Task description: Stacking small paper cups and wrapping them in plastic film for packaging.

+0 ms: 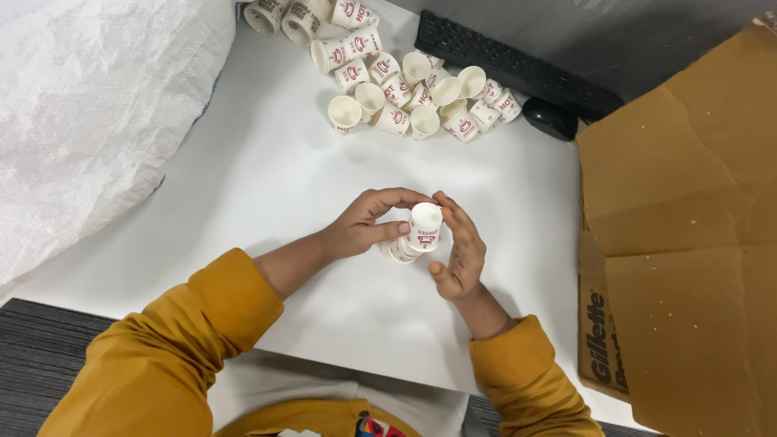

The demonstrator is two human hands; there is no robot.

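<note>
My left hand (366, 222) and my right hand (458, 247) meet over the middle of the white table (267, 178). Between them is a small white paper cup with red print (425, 226), held upright and nested with other cups (398, 252) below it. My left fingers curl over the cup's rim and grip the nested cups. My right fingers touch the cup's right side, palm turned inward. Both sleeves are mustard yellow.
A heap of several loose paper cups (405, 89) lies at the table's far side. Behind it are a black keyboard (510, 65) and a black mouse (550, 118). A flattened cardboard box (688, 243) covers the right. A white woven sack (89, 113) fills the left.
</note>
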